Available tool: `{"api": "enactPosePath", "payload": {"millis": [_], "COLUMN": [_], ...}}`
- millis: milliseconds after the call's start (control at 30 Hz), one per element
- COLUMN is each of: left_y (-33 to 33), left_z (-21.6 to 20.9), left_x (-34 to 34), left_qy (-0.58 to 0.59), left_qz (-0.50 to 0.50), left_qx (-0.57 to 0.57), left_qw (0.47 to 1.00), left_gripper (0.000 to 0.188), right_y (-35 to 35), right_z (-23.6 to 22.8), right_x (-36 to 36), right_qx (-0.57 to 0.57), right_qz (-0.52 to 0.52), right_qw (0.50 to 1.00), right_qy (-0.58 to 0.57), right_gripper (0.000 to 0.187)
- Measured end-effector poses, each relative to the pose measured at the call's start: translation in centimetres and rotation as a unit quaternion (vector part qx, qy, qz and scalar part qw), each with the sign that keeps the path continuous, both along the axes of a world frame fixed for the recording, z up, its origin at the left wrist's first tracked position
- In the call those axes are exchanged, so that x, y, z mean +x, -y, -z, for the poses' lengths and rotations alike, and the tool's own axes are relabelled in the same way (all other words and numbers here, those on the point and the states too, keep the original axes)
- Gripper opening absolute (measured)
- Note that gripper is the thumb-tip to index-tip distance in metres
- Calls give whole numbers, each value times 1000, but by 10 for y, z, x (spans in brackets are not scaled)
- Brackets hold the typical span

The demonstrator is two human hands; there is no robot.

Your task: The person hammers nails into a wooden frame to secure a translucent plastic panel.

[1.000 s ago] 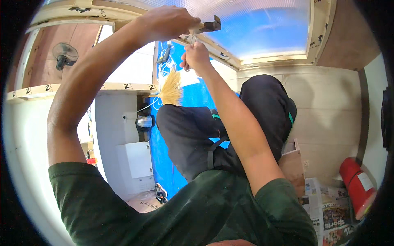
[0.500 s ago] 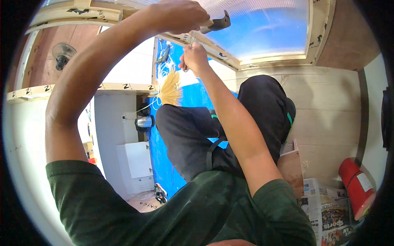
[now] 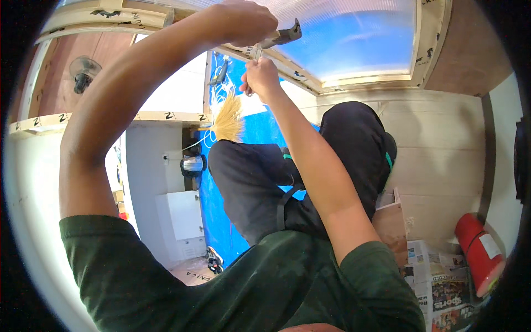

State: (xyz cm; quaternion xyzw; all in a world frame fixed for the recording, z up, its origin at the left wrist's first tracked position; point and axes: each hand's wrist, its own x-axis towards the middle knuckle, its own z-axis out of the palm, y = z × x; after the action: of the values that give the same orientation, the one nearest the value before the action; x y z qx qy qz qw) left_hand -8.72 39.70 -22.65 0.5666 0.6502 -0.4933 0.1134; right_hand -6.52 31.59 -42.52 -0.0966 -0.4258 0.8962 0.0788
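My left hand (image 3: 250, 23) is closed round a claw hammer (image 3: 286, 35), its dark head sticking out to the right at the top of the view. Just below, my right hand (image 3: 262, 76) grips a slim metal tool (image 3: 258, 52) whose kind I cannot make out. The tool's upper end stands by the wooden frame (image 3: 301, 74), close under the hammer head. Whether hammer and tool touch is unclear. Translucent ribbed sheet (image 3: 348, 33) fills the frame, with blue showing through.
A straw broom (image 3: 228, 119) and white cords lie on the blue floor sheet (image 3: 260, 127) beyond my bent knees. At the right are a red cylinder (image 3: 479, 253), newspapers (image 3: 442, 285) and a wooden board (image 3: 391, 229). A small fan (image 3: 83, 74) stands at the far left.
The hammer and my left hand have shifted slightly left and down, closer to my right hand. My right hand and the metal tool have hardly moved.
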Motion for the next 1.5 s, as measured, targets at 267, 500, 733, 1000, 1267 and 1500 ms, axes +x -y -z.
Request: {"api": "enactPosePath", "payload": {"millis": [267,500,733,1000,1267,1500], "left_y": [-24,9,16,-14,12,5], "left_z": [-15,10,11,6,10,5], "left_x": [24,-4,2,-4,-8,2], "left_qy": [-4,-30,-48,-7,-3,-31], "left_qz": [-9,43,45,81,93,57], "left_qx": [-77,15,19,46,48,44], "left_qw": [997,999,998,996,994,997], "left_gripper": [21,30,31,31,32,33], "right_y": [-5,5,3,-2,-2,-6], "right_z": [-6,-2,-3,38,-3,-3], "right_x": [5,-2,4,-32,0,-1], "right_qx": [-65,-13,-58,134,-48,-53], "right_qz": [11,17,2,87,8,3], "right_qw": [997,1000,998,986,998,998], "right_qy": [26,1,21,-43,38,32], "right_gripper": [19,19,19,21,20,20]}}
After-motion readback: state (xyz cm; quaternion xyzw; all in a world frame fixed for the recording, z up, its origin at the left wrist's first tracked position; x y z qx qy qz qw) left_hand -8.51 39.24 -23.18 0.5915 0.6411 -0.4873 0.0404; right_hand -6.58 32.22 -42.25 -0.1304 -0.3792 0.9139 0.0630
